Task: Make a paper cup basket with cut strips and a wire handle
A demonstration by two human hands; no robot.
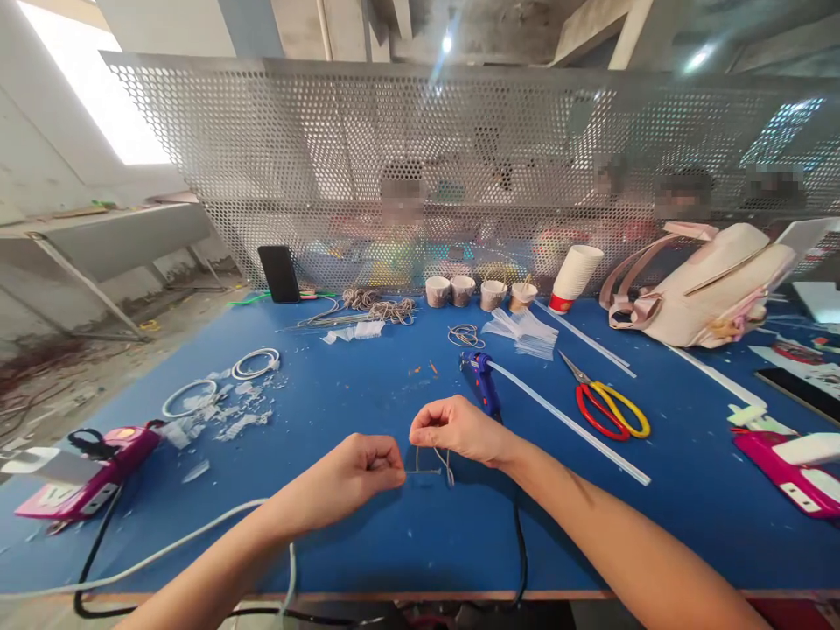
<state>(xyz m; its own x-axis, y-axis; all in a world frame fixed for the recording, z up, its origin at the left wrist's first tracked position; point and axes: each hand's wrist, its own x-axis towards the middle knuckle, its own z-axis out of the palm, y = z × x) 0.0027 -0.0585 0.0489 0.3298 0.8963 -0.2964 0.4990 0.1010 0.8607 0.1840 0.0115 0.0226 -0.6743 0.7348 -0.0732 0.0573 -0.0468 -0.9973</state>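
Observation:
Both hands are over the near middle of the blue table [367, 394], close together. My left hand [374, 464] is closed in a pinch on the end of a thin beige cord [426, 472]. Slightly higher and to the right, my right hand [452, 429] also pinches the cord, which hangs in a loop below its fingers. Just beyond my right hand lies a blue glue gun [484, 382] with a long clear glue stick [570, 424] reaching out from its back. Red and yellow handled scissors [610, 407] rest farther right.
Along the back stand several small cups [493, 295], a stack of paper cups [576, 276], a phone [279, 273] and cord bundles [377, 306]. A pink backpack [709, 284] sits at right. Magenta power strips [98, 477] flank both sides. Clear plastic strips [523, 332] lie mid-table. A perforated metal screen [328, 157] rises behind.

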